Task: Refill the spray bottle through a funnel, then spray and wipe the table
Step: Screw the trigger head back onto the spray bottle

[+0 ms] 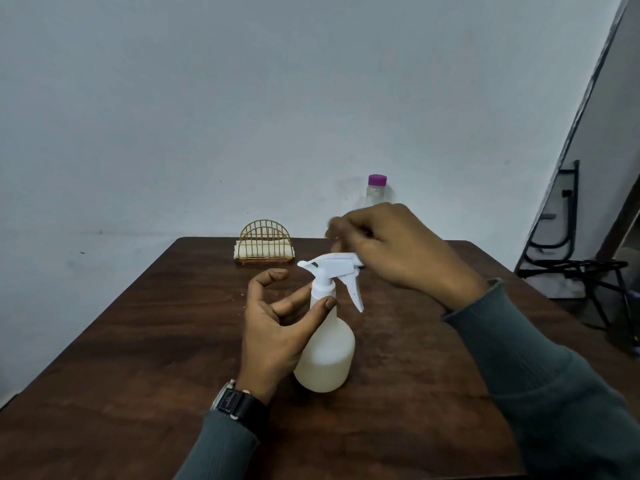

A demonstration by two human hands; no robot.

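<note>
Blurrily, right hand (391, 251) curls over spray bottle (329, 355) head, grip unclear; left hand (277, 327) pinches its neck

Head camera — seemingly close — looks forward and down over the table (138, 341).

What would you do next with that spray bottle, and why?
Probably twist the spray head loose with the right hand while the left hand pinches the neck steady: the head sits on the spray bottle, which looks mostly empty, so nothing can be poured in yet.
</note>
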